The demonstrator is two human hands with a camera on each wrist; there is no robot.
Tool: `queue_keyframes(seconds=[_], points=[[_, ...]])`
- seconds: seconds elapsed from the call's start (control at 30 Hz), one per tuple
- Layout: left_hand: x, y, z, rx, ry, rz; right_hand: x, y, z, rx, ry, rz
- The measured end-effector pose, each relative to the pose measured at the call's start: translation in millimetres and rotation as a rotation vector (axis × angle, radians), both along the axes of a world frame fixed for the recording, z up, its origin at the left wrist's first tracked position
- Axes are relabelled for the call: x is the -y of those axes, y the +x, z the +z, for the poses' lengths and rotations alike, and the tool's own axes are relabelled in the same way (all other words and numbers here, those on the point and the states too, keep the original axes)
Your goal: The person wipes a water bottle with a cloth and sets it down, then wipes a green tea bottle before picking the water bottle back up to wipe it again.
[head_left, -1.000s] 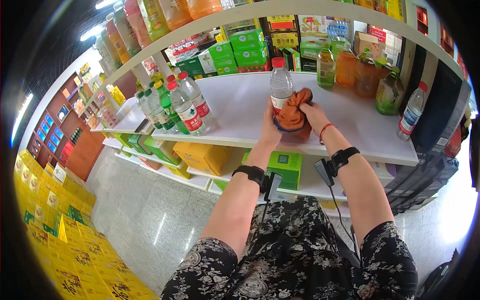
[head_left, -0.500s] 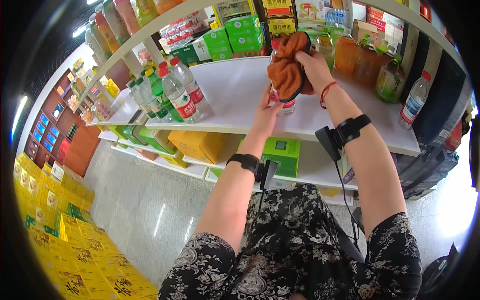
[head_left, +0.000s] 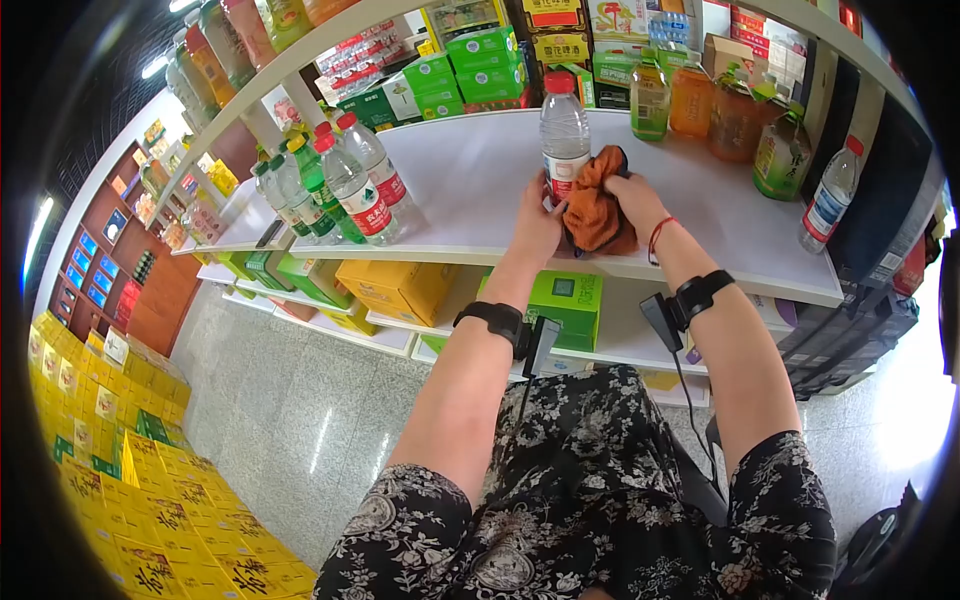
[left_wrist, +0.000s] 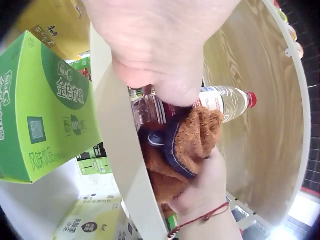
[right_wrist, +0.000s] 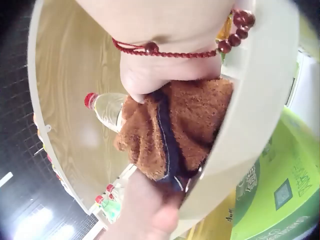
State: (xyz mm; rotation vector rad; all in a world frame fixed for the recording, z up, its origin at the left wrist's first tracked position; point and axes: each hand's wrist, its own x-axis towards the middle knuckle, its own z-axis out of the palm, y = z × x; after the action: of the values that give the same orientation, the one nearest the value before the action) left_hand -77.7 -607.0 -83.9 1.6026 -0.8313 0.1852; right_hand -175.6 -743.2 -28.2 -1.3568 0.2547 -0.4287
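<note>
A clear plastic water bottle [head_left: 565, 130] with a red cap and a red-and-white label stands upright near the shelf's front edge. My left hand [head_left: 538, 225] grips its lower part from the left. On the right side, my right hand [head_left: 638, 208] holds a bunched orange-brown cloth [head_left: 595, 215] with dark blue edging against the bottle's lower part. In the left wrist view the cloth [left_wrist: 197, 140] covers part of the bottle, and its red cap [left_wrist: 251, 99] shows beyond. The right wrist view has the right hand's fingers [right_wrist: 145, 80] over the cloth, hiding most of the bottle.
Several water and green soda bottles [head_left: 350, 185] stand at the left on the white shelf [head_left: 460, 170]. Tea and juice bottles [head_left: 690, 105] line its back right, with another water bottle [head_left: 832, 195] at the right end. Green boxes [head_left: 560, 305] sit below; an upper shelf [head_left: 400, 25] crosses above.
The right hand raised the cloth to the bottle's upper part half a second ago, then brought it down to the lower part. The left hand stayed low at the bottle.
</note>
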Motion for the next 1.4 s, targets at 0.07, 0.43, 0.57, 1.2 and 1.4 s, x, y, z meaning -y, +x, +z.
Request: queue_keyframes(seconds=[0.07,0.43,0.57,1.2,1.4], points=[[2.7,1.7,1.2,-0.258,-0.194,-0.255,1.8,1.9,18.3,-0.097,-0.196,-0.114],[0.3,3.5,3.7,-0.191,-0.099,-0.281,-13.0,-0.4,71.9,0.192,-0.35,-0.234],[-5.6,-3.7,7.0,-0.195,-0.146,-0.337,-16.3,-8.3,26.2,0.128,-0.473,-0.205],[-7.7,-15.2,21.2,-0.361,-0.181,-0.362,-21.2,-16.3,112.2,0.038,-0.889,-0.264],[-9.9,-8.9,13.3,-0.247,-0.144,-0.306,-8.5,-6.8,34.6,0.085,-0.874,-0.253]])
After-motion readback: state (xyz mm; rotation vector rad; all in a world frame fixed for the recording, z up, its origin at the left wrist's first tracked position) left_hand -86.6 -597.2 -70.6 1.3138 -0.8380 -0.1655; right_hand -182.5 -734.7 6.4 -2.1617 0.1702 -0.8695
